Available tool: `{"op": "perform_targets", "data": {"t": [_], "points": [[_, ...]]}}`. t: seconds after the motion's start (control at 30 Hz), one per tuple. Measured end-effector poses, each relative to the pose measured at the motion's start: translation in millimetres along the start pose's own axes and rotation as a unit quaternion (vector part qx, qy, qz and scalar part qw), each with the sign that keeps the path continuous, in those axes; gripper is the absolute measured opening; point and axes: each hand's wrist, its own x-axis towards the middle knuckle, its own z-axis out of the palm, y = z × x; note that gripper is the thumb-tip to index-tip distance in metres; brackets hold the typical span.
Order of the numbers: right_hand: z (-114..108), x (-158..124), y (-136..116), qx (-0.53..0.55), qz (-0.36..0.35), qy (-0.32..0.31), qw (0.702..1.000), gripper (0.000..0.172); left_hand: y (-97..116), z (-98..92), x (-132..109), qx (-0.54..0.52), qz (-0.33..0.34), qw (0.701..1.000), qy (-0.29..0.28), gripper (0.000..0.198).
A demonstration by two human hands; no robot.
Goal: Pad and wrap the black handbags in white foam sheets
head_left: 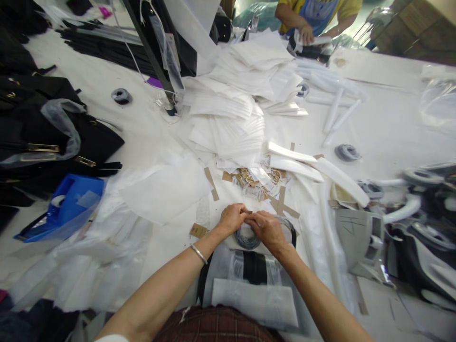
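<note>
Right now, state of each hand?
Left hand: closed, fingertips pinching a small brown tab above the coiled strap.
Right hand: closed, pinching the same spot, resting over the coiled strap.

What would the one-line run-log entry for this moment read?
left hand: pinching at tape roll | right hand: on same roll, fingertips meeting left | beneath: wrapped black bag | left side: blue tape dispenser | far side: co-worker's hand

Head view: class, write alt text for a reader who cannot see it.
Left hand and right hand meet, fingertips together, over a grey coil on a cluttered white table. White sheets lie beyond.
</note>
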Motion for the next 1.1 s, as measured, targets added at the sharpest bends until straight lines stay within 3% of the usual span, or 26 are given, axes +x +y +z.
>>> {"op": "perform_targets", "data": {"t": [0.13, 0.27, 0.4, 0.57, 0.7, 0.8, 0.9, 1.1], "points": [[4.0, 5.9, 0.7, 0.138, 0.168, -0.019, 0.976, 0.014, 0.2, -3.2, -2.2, 0.007, 0.002, 1.000, 0.005, 0.013], [9.4, 8.8, 8.8, 0.215, 0.233, -0.037, 0.948, 0.022, 1.7, -3.3, -5.5, 0.018, 0.010, 1.000, 0.001, 0.014], [16.3, 9.0, 17.1, 0.290, 0.251, -0.033, 0.923, 0.029, -1.3, -0.8, -8.3, 0.020, 0.033, 0.999, -0.012, 0.013], [13.8, 12.7, 21.6, 0.369, 0.275, -0.130, 0.878, 0.036, -3.6, -5.9, -12.8, 0.013, 0.069, 0.997, -0.027, 0.011], [5.9, 15.9, 24.3, 0.341, 0.269, -0.154, 0.888, 0.035, -5.2, -19.9, -16.1, -0.006, 0.107, 0.993, -0.053, 0.017], [2.8, 19.3, 27.6, 0.287, 0.254, -0.173, 0.907, 0.028, -7.8, -24.3, -17.4, -0.001, 0.094, 0.991, -0.099, 0.029], [1.7, 26.3, 32.3, 0.254, 0.248, -0.194, 0.914, 0.021, -10.9, -19.0, -16.6, 0.008, 0.058, 0.993, -0.102, 0.030], [-0.7, 45.4, 37.0, 0.231, 0.210, -0.277, 0.909, 0.015, -19.5, -9.6, -17.1, -0.031, 0.078, 0.993, -0.082, 0.039]]}}
